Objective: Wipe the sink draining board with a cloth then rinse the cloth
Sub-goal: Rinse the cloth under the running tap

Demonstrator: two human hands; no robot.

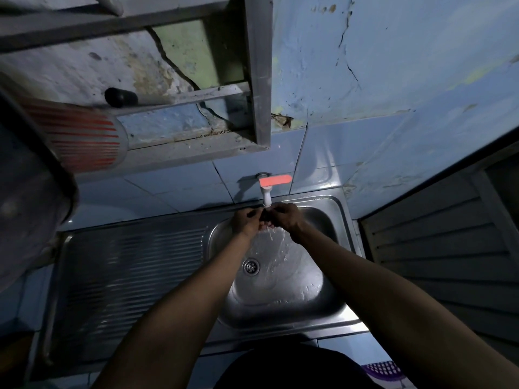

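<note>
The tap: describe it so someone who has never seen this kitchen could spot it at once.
Find the steel sink with its ribbed draining board on the left. On the blue tiled wall just above the basin's back rim sits the tap, a short white spout pointing down at both hands. Its flat orange-red lever, pointing right, is the only bright colour there.

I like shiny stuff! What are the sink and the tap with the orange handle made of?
The sink looks like stainless steel: silvery, shiny, with pressed ridges on the draining board. The tap seems plastic: a dull white spout with a flat orange handle and no metal gleam, though the dim light leaves that uncertain.
</note>
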